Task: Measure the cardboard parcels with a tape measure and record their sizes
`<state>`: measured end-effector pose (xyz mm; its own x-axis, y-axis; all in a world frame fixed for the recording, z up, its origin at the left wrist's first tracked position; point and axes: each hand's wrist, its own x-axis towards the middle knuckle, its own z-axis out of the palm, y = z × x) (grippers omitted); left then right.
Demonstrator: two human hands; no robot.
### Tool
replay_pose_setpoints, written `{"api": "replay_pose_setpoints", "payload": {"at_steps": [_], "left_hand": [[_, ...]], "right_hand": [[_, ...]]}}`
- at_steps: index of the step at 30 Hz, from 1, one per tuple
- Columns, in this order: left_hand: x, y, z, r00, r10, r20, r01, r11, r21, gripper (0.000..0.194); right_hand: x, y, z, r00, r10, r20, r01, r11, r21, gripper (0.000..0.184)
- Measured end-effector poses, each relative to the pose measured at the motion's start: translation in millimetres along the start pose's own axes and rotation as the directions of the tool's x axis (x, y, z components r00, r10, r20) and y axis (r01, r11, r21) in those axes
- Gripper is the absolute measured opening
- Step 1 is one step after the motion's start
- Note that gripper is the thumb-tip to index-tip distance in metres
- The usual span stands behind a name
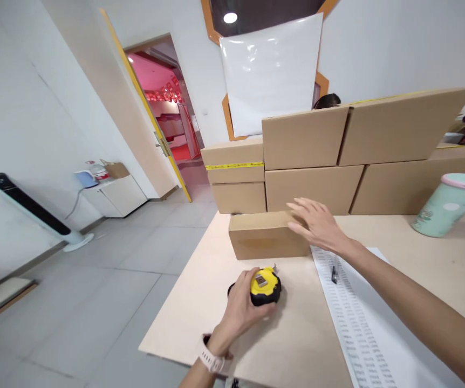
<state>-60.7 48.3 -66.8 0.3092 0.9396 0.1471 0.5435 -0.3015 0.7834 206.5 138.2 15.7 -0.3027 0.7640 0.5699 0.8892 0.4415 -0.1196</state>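
Item, left hand (pixel 240 297): grip closed round a tape measure (pixel 265 285), yellow and black, silver clip on its upward face. I have the fingers along its far left side and the thumb along its near edge. A small metal tab shows at its far right. I cannot tell whether the case rests on the worktop (pixel 184 318) or is just off it. A pale watch strap (pixel 211 360) circles this wrist.

Item, right hand (pixel 317 225): grip apart, fingers extended and thumb separate, nothing held. I have it at the right end of a small cardboard box (pixel 271 242); whether the fingertips press on it or hover, I cannot tell.

Placement: the tape measure lies on the near side of the small box, toward the left of the worktop, apart from it.

Item, printed sheets (pixel 348 302): right of the tape measure, passing under my right forearm, a dark pen (pixel 334 274) lying on them.

Item, large cardboard boxes (pixel 312 188): stacked in two rows beyond the small box, a yellow strip (pixel 236 166) across the leftmost upper one.

Item, mint cup (pixel 443 207): far right of the worktop, pink rim, before the stack.

Item, door (pixel 147 102): far left, ajar, yellow-edged.
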Motion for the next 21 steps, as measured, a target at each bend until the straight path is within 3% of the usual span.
{"api": "replay_pose_setpoints", "payload": {"at_steps": [2,4,7,10,12,16,19,21], "left_hand": [[-10.8,4.4,-13.2,1.0,-0.007,0.018,0.009,0.991,-0.136,0.063],[-23.7,10.9,-31.4,0.999,-0.033,0.013,0.035,0.924,-0.38,0.062],[-40.1,24.8,-60.5,0.991,-0.126,-0.043,0.054,0.676,-0.735,0.066],[-46.1,37.5,-81.7,0.983,-0.167,-0.071,0.035,0.555,-0.831,0.061],[-43.2,41.8,-87.8,0.985,-0.158,-0.062,0.039,0.566,-0.824,0.06],[-30.6,41.7,-80.0,0.993,-0.117,-0.003,0.079,0.691,-0.718,0.068],[-25.6,42.1,-65.9,0.994,-0.078,0.077,0.109,0.761,-0.64,0.069],[-25.3,45.5,-57.7,0.988,-0.057,0.147,0.136,0.783,-0.607,0.071]], "right_hand": [[15.1,-5.3,11.6,0.996,-0.021,0.085,0.022,1.0,-0.01,0.052],[17.0,-11.0,17.6,0.993,-0.011,0.118,0.011,1.0,-0.004,0.049],[-5.8,-25.5,16.7,1.0,-0.014,0.001,0.014,1.0,-0.008,0.047],[-50.5,-44.3,16.7,0.983,-0.091,-0.16,0.092,0.996,-0.004,0.05],[-83.2,-55.1,21.6,0.963,-0.139,-0.232,0.143,0.99,0.0,0.053],[-130.7,-70.2,29.1,0.969,-0.165,-0.182,0.179,0.982,0.066,0.051],[-142.2,-83.4,17.8,0.995,0.055,-0.084,-0.023,0.938,0.345,0.047],[-140.5,-95.7,4.1,0.958,0.255,0.13,-0.28,0.737,0.616,0.037]]}}
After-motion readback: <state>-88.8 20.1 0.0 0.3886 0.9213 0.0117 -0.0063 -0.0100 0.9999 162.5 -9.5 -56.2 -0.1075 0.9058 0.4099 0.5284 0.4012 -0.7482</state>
